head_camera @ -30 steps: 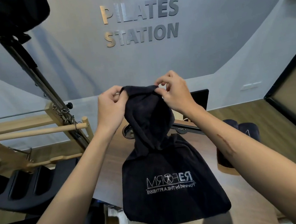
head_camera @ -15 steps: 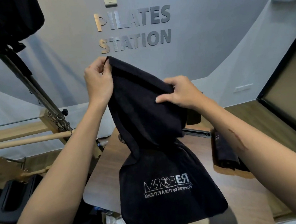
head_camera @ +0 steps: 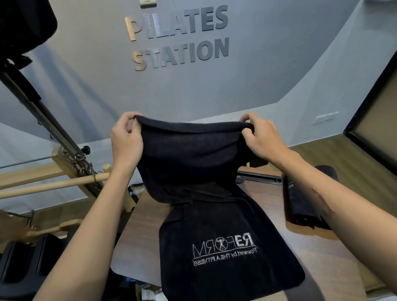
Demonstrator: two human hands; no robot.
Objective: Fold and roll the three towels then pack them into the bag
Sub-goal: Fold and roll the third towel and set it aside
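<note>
A black towel (head_camera: 214,222) with white mirrored lettering hangs in front of me, its lower end lying on the brown wooden table (head_camera: 138,242). My left hand (head_camera: 126,139) pinches the towel's top left corner. My right hand (head_camera: 259,136) pinches the top right corner. The upper edge is stretched wide between the two hands, held level above the table. Two rolled black towels (head_camera: 304,203) lie side by side on the table at the right, partly hidden behind my right forearm. No bag is clearly in view.
A wooden pilates frame (head_camera: 41,181) with a metal pole and springs stands at the left, black padded equipment (head_camera: 21,264) below it. A dark flat device (head_camera: 259,177) lies at the table's far edge. A black-framed panel (head_camera: 388,145) stands at the right.
My hands have moved apart along the towel's top edge and spread it wide. The left hand came down from its raised position; both now hold the corners level.
</note>
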